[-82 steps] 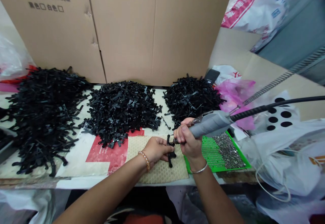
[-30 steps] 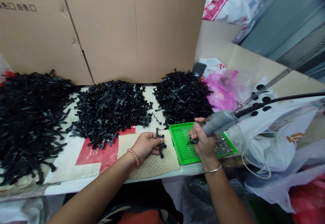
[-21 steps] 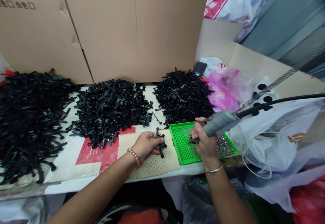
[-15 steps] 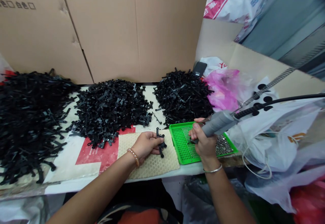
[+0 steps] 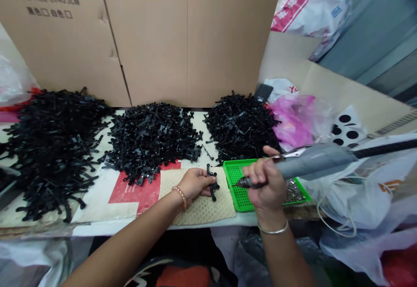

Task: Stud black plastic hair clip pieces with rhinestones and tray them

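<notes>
My left hand (image 5: 194,185) pinches a small black jointed part (image 5: 213,183) over the cream textured mat (image 5: 202,211). My right hand (image 5: 267,183) is wrapped round a grey electric screwdriver (image 5: 312,162); its dark tip points left, over the green perforated tray (image 5: 239,204). Small metal screws (image 5: 294,191) lie at the right side of that tray, partly hidden behind my right hand and the tool.
Three heaps of black parts stand along the table: left (image 5: 58,143), middle (image 5: 153,137) and right (image 5: 241,124). Cardboard (image 5: 156,39) rises behind them. A phone (image 5: 263,92), a pink bag (image 5: 293,120) and white plastic bags (image 5: 365,196) are at the right.
The screwdriver has tilted from slanting to nearly level, and my right hand has risen slightly with it. The whole view has shifted, showing more on the left. My left hand keeps its pinch.
</notes>
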Motion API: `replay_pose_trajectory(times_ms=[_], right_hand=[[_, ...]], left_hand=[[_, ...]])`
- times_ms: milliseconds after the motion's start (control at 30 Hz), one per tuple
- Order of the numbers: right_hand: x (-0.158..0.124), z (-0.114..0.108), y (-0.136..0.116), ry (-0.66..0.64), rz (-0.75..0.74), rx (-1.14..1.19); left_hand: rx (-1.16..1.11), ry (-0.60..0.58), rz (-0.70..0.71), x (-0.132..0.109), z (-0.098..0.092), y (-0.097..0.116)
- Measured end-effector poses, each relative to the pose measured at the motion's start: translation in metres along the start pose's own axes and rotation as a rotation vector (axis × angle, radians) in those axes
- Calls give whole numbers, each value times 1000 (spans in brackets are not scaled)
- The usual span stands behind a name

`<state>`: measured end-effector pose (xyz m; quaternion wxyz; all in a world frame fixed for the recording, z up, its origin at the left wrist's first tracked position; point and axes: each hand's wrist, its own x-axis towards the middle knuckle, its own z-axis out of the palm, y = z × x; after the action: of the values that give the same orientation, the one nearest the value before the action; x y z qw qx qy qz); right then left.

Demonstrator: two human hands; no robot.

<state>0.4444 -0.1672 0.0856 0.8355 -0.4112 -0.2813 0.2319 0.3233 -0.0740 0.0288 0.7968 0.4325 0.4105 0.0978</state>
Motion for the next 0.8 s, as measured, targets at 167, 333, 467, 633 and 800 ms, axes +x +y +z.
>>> replay_pose_trajectory(times_ms=[167, 333, 467, 633, 800], right_hand=[[-11, 23, 23, -83, 135, -23], [-10, 24, 34, -86, 161, -28], [-9, 22, 34, -86, 152, -41], [-11, 21, 34, -83, 149, -31], [-11, 19, 37, -74, 137, -54]], left_hand=[[-17, -23, 39, 3, -1, -2], [-18, -24, 49, 3, -1, -5], [-15, -13, 58, 2, 0, -4], [-8, 1, 58, -1, 1, -2], [11, 0, 52, -2, 1, -1]])
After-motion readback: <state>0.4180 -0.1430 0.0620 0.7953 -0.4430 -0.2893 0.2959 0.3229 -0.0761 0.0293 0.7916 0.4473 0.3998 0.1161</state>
